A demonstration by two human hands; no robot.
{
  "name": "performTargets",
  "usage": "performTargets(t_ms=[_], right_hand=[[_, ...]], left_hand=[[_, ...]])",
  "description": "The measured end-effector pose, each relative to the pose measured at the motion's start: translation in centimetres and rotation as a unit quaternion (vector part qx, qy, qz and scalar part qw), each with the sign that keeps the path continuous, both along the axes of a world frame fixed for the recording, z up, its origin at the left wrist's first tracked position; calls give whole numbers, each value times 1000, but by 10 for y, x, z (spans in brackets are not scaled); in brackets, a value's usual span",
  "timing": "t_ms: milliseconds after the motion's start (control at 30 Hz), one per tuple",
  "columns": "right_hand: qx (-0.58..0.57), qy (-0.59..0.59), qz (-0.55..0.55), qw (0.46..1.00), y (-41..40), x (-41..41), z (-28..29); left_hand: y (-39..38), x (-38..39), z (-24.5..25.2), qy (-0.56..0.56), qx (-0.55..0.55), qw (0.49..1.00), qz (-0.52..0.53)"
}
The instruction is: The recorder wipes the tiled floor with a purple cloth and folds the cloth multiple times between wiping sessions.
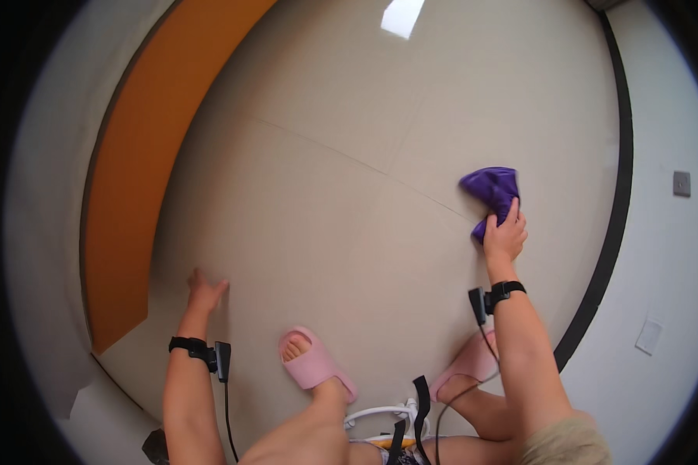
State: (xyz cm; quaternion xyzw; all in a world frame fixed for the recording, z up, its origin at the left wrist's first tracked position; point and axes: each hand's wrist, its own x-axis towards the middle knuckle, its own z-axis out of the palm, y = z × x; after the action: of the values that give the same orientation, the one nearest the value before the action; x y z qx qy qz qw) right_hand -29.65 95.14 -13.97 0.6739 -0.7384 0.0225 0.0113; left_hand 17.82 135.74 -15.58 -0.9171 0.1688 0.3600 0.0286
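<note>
On the right, my right hand [505,237] grips a shiny purple cloth [494,186] that is bunched at the middle. Its upper part fans out beyond my fingers, and a smaller end pokes out to the left of my thumb. The cloth is low over the tiled floor [337,232]; whether it touches the tiles I cannot tell. My left hand [205,289] holds nothing. Its fingers are spread and slightly blurred, just right of the lower end of an orange panel [128,221].
Both wrists carry black straps with cabled devices. Pink slippers [317,360] are on my feet, with a white frame [378,411] between my legs. To the right runs a dark baseboard [608,244] below a white wall with a socket plate [682,184].
</note>
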Motion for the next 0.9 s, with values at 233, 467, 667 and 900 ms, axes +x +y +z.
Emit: performTargets(t_ms=[233,467,667,900], right_hand=[[16,-46,54,997,-20,191,-6],[86,-140,498,851,115,383,-13],[141,-151,695,689,187,338,-15],[12,-116,453,884,10,191,16]], left_hand=[[-35,-33,1,-23,79,996,34],[-39,-29,14,-8,73,996,52],[-41,-29,-4,-65,-3,997,-29],[-26,-4,-3,-116,-173,978,26]])
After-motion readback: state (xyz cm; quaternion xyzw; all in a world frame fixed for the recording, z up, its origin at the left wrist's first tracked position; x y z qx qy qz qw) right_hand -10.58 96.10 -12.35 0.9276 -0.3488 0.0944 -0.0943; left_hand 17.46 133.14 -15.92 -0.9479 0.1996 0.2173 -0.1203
